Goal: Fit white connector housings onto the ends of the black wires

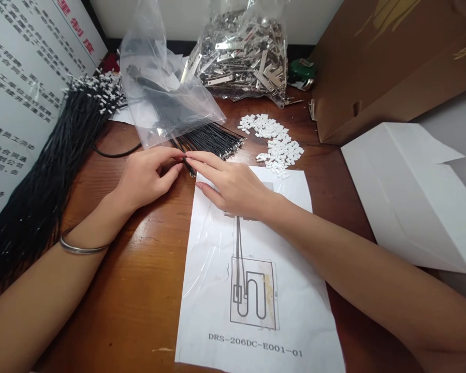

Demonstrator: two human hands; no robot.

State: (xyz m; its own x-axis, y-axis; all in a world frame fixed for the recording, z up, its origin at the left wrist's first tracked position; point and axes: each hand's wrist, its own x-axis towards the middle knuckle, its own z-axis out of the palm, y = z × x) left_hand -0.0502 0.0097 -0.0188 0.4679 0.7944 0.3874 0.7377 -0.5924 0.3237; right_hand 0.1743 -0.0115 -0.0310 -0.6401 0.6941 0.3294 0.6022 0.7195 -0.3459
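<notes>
Bent over a bundle of thin black wires [212, 139], my left hand [143, 173] has its fingertips and thumb closed around a few strands at the bundle's left side. My right hand [233, 189] reaches in from the right, its fingers stretched out and its thumb apart. Its fingertips touch the same strands, right beside the left fingertips. Small metal ends show along the wires' near tips. A clear plastic bag [159, 98] covers the far part of the bundle. Under my right hand lies a printed drawing sheet [205, 321].
Small white connector housings [281, 145] lie piled right of the wires. Behind stands a clear bag of metal strips [243, 57]. A thick bunch of black wires with white ends [50, 160] leans at left. A brown carton [373, 67] and white box [407, 191] stand at right.
</notes>
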